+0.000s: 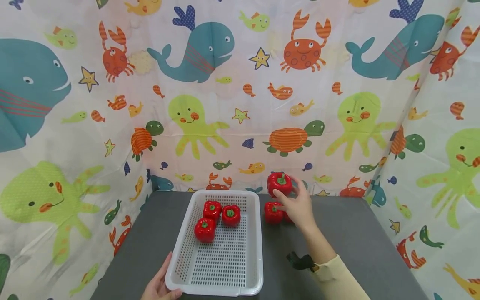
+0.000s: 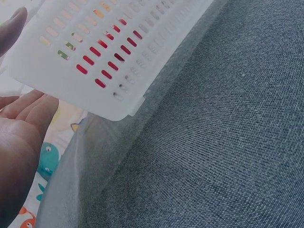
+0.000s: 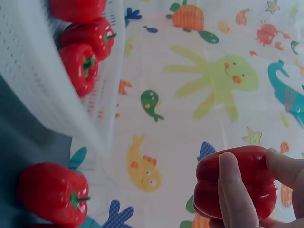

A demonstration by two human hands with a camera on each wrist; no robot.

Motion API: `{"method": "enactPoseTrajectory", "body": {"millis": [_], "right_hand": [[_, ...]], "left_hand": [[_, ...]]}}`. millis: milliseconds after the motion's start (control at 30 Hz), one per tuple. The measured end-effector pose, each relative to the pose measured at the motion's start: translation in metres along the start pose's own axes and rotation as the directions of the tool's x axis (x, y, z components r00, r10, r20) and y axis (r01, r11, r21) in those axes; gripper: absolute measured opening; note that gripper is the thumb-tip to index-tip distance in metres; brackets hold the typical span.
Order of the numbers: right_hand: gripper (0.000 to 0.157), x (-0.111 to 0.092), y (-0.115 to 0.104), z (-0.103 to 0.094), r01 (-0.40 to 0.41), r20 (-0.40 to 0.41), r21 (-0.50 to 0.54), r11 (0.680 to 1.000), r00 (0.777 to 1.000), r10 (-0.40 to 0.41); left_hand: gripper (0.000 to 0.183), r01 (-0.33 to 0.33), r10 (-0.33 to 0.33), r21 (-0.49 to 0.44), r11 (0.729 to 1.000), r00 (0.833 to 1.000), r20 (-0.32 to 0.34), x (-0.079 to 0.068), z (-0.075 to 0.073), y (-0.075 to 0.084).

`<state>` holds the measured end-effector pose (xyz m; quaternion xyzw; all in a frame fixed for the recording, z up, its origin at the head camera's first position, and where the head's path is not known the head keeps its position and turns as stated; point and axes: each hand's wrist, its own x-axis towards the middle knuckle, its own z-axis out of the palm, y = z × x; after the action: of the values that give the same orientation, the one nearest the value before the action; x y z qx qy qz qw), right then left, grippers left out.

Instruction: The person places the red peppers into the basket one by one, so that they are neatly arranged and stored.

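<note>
My right hand holds a red bell pepper with a green stem, raised above the dark tabletop. In the right wrist view, fingers and thumb are around this bell pepper. Below it, another red bell pepper sits right of the basket, with part of one more behind the hand. My left hand grips the near left corner of a white perforated plastic basket, thumb at the front and fingers along the left side. Inside the basket are three red bell peppers, toward its far left.
A dark grey tabletop lies under everything. A curtain printed with sea animals hangs behind and on both sides. A dark strap sticks out by the right wrist, at the pale yellow sleeve.
</note>
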<state>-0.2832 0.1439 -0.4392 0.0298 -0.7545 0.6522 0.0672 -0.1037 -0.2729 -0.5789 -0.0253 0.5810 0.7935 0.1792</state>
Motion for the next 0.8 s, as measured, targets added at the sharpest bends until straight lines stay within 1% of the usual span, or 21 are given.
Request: {"method": "enactPoseTrajectory", "body": {"millis": [200,433,633,667,700,800], "right_hand": [[0.086,-0.003,-0.008,0.015,0.028,0.01,-0.005,1.0,1.0,-0.028],[0.084,-0.011,-0.012,0.038,0.016,0.025,0.04,0.999,1.0,-0.017],[0.079,-0.018,-0.017,0.057,0.061,0.047,0.06,0.996,0.997,-0.064],[0.078,-0.019,-0.017,0.06,0.069,0.052,0.06,0.996,0.996,-0.073],[0.078,-0.021,-0.017,0.064,0.071,0.056,0.061,0.996,0.996,-0.074],[0.078,-0.026,-0.017,0.071,0.063,0.063,0.057,0.996,0.996,-0.067]], "left_hand": [[0.111,-0.02,0.02,0.015,1.0,1.0,0.011,-0.001,0.001,-0.001],[0.11,-0.049,0.049,0.022,0.999,0.999,0.021,-0.001,0.002,-0.002],[0.11,-0.077,0.077,0.027,0.997,0.997,0.003,-0.001,0.003,-0.003],[0.109,-0.083,0.083,0.024,0.996,0.997,0.005,-0.001,0.003,-0.003],[0.108,-0.103,0.102,0.032,0.994,0.995,0.02,-0.001,0.002,-0.004],[0.107,-0.11,0.109,0.03,0.993,0.993,0.033,-0.001,0.002,-0.005]]}}
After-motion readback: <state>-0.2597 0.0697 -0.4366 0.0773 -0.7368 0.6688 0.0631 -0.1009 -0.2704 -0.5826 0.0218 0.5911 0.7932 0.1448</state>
